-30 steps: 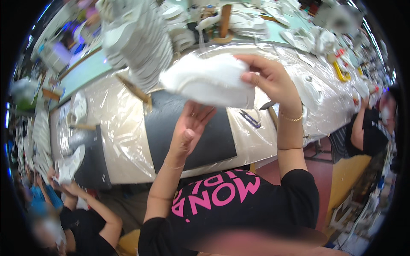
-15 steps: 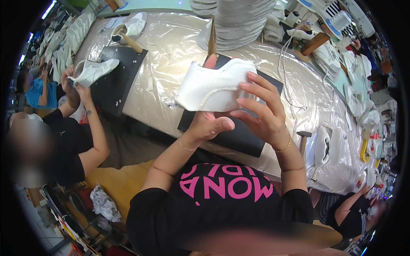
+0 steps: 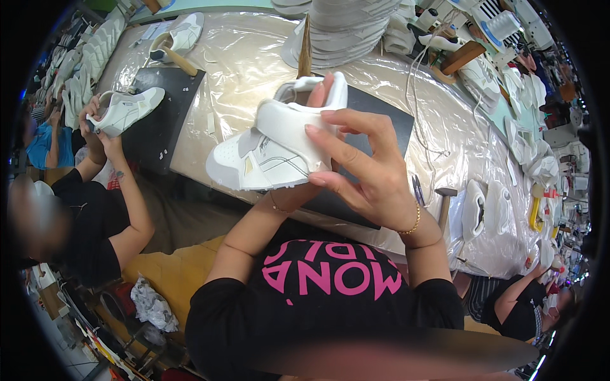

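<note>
A white and grey shoe upper (image 3: 279, 149) is raised over the black board (image 3: 393, 124), its toe part pointing to the lower left and its collar opening upward. My left hand (image 3: 321, 92) comes from behind and below it, a finger showing inside the collar; the rest is hidden by the upper. Against its padded white side, my right hand (image 3: 375, 166) presses the thumb and fingertips. Just behind the upper, a pointed wooden piece (image 3: 305, 51) stands up.
At the far side rises a tall stack of white shoe parts (image 3: 349, 35). To the right lie a hammer (image 3: 444, 206) and white uppers (image 3: 473, 209) on the plastic-covered table (image 3: 235, 57). On the left, a co-worker holds another upper (image 3: 130, 109) above a second black board (image 3: 181, 101).
The shoe upper has been turned, so its toe part and patterned side now show at left. My right hand has shifted round to its side. The view has moved slightly.
</note>
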Demonstrator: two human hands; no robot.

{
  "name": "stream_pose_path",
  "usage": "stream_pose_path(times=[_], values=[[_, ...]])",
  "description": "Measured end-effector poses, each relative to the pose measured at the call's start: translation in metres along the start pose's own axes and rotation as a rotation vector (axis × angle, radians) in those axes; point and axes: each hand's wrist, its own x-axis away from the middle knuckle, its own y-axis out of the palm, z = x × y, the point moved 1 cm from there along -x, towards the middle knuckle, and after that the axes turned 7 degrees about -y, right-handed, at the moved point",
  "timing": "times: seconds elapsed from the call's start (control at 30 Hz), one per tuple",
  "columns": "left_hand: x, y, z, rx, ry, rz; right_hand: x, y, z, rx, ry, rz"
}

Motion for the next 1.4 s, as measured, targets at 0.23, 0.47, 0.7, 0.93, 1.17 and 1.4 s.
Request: stream_pose_path(times=[0.23,0.47,0.7,0.93,1.17,1.4], values=[[-0.005,-0.015,0.004,-1.021,0.363,0.126,0.011,0.009,0.005,-0.100,-0.075,0.167],[-0.010,-0.005,-0.007,-1.139,0.524,0.338,0.017,0.030,0.002,0.013,-0.218,0.324],[-0.007,-0.006,-0.016,-1.062,0.360,0.244,0.022,0.032,0.000,0.002,-0.202,0.227],[-0.012,-0.012,-0.010,-1.289,0.529,0.339,0.030,0.011,-0.004,-0.385,-0.469,-0.015],[-0.001,-0.003,0.010,0.067,0.102,0.149,0.018,0.000,0.048,0.031,-0.028,0.233],[-0.005,-0.008,0.022,0.529,-0.054,-0.005,0.011,0.006,0.056,0.011,-0.107,0.077]])
